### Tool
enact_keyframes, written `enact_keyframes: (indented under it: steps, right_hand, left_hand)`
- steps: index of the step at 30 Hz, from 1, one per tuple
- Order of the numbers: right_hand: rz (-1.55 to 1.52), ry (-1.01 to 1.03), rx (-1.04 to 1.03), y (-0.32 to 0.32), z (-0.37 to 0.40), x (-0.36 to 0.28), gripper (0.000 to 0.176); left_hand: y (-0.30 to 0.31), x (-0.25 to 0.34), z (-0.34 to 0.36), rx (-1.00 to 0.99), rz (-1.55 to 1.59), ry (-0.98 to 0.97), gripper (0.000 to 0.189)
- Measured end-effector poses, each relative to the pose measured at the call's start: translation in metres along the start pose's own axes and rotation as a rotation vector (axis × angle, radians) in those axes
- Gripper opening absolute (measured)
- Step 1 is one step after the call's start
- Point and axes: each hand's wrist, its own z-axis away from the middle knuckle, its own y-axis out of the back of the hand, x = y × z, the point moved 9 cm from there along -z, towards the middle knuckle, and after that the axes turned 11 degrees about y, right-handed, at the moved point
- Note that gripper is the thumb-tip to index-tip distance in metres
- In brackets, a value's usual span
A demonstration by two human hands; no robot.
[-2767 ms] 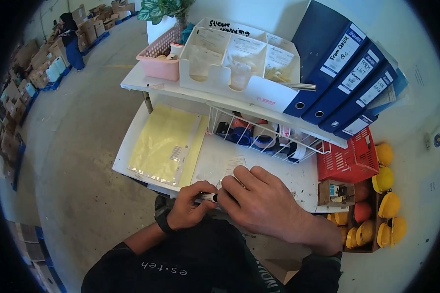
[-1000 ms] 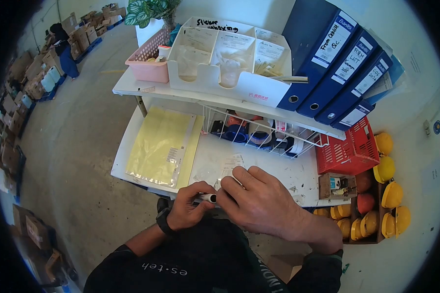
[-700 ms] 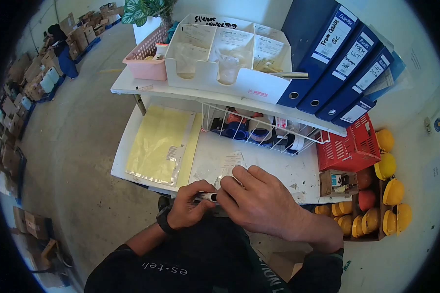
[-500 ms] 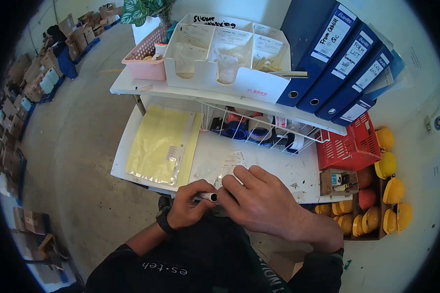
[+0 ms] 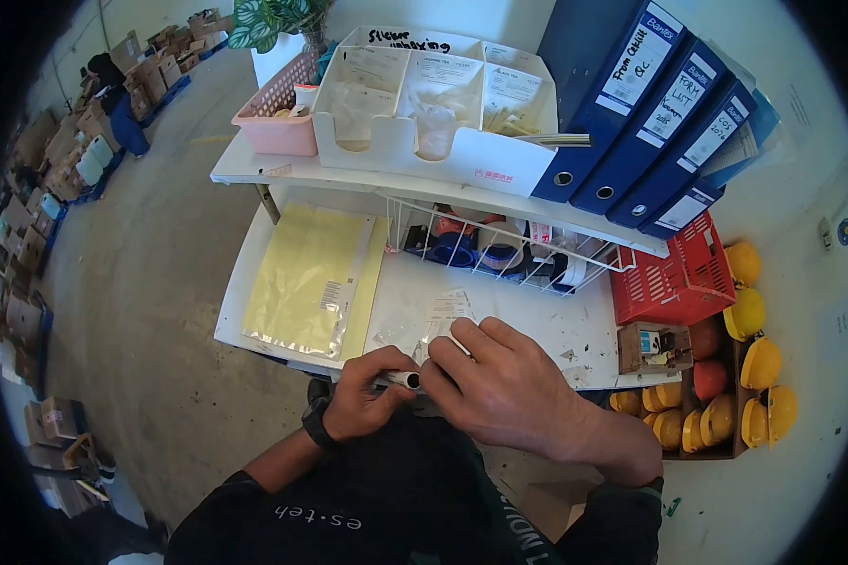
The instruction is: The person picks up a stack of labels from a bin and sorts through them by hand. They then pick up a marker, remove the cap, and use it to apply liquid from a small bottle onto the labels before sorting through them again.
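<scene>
My left hand is closed around a small white tube, its hollow dark end pointing right. Close beside that end, my right hand has its fingers curled together, and whatever they grip is hidden behind the knuckles. Both hands are just over the front edge of a white table. Beyond them lie clear plastic film and a printed label sheet. To the left of the hands, a yellow plastic-covered folder lies flat on the table.
A shelf above holds a divided white box, a pink basket and blue binders. Below hangs a wire basket. On the right are a red crate and yellow helmets. A person stands by cartons far left.
Both hands and the white tube keep nearly the same position. The view has shifted slightly, and a dark shape now shows at the lower left edge.
</scene>
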Motion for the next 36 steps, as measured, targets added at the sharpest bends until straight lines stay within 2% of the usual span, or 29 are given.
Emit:
enact_keyframes:
  steps: [20,30,32,36]
  right_hand:
    - [-0.006,-0.006,0.061,-0.0013,0.0066,0.0016,0.024]
    - [-0.039,-0.004,0.016,-0.0064,0.0084,0.0021,0.023]
    - [0.023,-0.017,0.095,-0.0006,0.0080,0.0037,0.012]
    - [0.025,-0.016,0.067,-0.0011,0.0081,0.0040,0.013]
  left_hand:
    - [-0.0026,-0.0051,0.0002,0.000,-0.004,-0.003,0.033]
    - [-0.0035,-0.0075,-0.0008,-0.016,-0.022,0.026,0.033]
    - [-0.0035,-0.0063,-0.0017,-0.018,-0.020,0.022,0.033]
    - [-0.0031,-0.0048,-0.0020,-0.013,-0.040,0.012,0.032]
